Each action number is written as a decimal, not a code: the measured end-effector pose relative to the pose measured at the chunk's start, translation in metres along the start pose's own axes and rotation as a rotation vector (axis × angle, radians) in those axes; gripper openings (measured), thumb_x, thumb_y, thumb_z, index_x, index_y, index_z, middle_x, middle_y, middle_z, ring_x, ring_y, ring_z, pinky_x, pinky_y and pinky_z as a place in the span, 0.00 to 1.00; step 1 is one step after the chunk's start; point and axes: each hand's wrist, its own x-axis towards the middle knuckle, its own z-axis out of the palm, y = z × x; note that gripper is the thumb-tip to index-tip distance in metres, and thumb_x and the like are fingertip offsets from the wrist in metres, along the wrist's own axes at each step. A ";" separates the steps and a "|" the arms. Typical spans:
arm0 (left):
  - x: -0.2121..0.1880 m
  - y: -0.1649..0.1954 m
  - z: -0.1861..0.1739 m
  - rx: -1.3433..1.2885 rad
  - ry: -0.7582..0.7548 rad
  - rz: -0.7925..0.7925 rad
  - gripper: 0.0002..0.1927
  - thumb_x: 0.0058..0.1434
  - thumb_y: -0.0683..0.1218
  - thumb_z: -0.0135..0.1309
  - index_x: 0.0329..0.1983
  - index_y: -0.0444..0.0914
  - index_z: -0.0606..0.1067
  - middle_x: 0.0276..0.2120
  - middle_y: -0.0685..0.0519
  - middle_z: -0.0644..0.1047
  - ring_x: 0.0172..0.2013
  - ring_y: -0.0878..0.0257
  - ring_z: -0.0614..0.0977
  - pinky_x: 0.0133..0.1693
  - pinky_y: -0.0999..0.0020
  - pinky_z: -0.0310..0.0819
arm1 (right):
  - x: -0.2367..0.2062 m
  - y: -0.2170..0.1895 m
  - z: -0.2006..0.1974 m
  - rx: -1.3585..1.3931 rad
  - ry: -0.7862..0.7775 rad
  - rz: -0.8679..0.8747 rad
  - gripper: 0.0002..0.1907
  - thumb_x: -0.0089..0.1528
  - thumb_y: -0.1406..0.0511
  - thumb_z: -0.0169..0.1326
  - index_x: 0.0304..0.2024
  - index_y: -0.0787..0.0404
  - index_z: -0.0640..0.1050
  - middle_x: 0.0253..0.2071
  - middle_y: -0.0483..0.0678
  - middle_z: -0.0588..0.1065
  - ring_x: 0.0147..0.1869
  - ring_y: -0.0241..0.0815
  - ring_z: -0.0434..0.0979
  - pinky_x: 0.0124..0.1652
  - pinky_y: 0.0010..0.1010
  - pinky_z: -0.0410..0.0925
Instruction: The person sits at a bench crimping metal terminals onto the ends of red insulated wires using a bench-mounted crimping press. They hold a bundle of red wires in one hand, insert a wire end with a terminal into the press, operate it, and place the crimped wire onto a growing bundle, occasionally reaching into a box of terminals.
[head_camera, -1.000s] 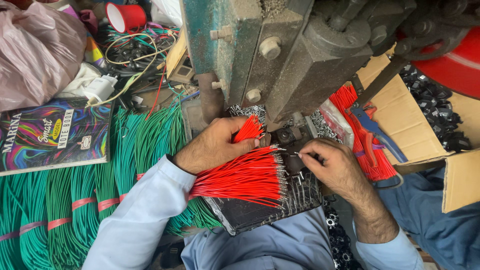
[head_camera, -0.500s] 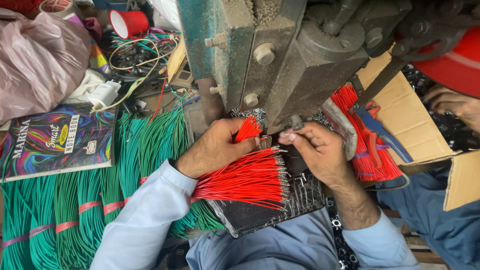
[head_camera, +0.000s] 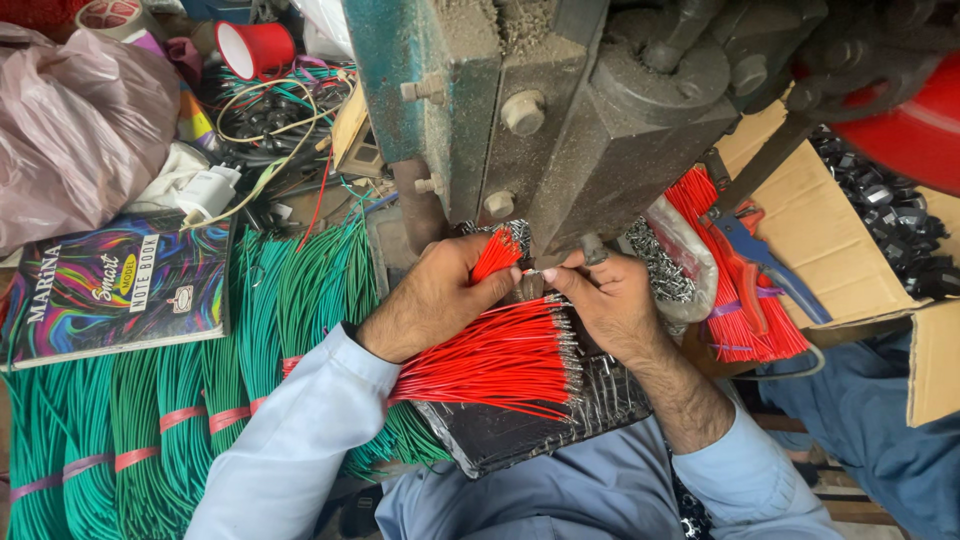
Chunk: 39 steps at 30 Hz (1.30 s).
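Note:
My left hand (head_camera: 435, 295) grips a bunch of short red wires (head_camera: 497, 252) just under the grey-green press machine (head_camera: 560, 110). My right hand (head_camera: 610, 300) pinches a single red wire at the press's die, fingertips close to my left thumb. Below both hands a fan of red wires with bare metal tips (head_camera: 490, 355) lies on a dark mat (head_camera: 520, 430) across my lap.
Bundles of green wire (head_camera: 150, 420) tied with pink bands lie at the left, beside a colourful notebook (head_camera: 110, 290). A cardboard box (head_camera: 840, 240) at the right holds black parts, more red wires (head_camera: 740, 320) and blue-handled pliers (head_camera: 760, 260). A pink plastic bag (head_camera: 70, 120) sits far left.
My right hand has moved up and left from the fanned wires to the die beside my left hand. The left hand has stayed in place with its bunch.

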 end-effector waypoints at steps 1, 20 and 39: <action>0.001 0.000 0.000 0.008 -0.005 -0.008 0.10 0.66 0.46 0.56 0.43 0.32 0.76 0.28 0.47 0.79 0.30 0.64 0.78 0.37 0.64 0.76 | 0.000 0.001 0.000 -0.003 0.004 0.002 0.04 0.66 0.70 0.59 0.38 0.67 0.80 0.34 0.43 0.80 0.38 0.26 0.76 0.39 0.20 0.71; 0.001 -0.004 0.000 -0.015 0.017 0.014 0.11 0.65 0.45 0.57 0.41 0.32 0.76 0.28 0.49 0.79 0.30 0.66 0.78 0.36 0.65 0.76 | 0.000 -0.011 0.004 -0.106 0.012 -0.081 0.03 0.65 0.71 0.59 0.40 0.66 0.79 0.34 0.42 0.79 0.39 0.27 0.76 0.40 0.23 0.71; -0.001 -0.012 -0.002 -0.138 -0.072 0.019 0.11 0.69 0.46 0.55 0.43 0.32 0.75 0.30 0.56 0.77 0.34 0.72 0.74 0.39 0.69 0.75 | -0.017 -0.033 -0.013 -0.055 0.042 -0.115 0.05 0.66 0.75 0.54 0.45 0.69 0.77 0.42 0.51 0.81 0.47 0.39 0.81 0.49 0.30 0.75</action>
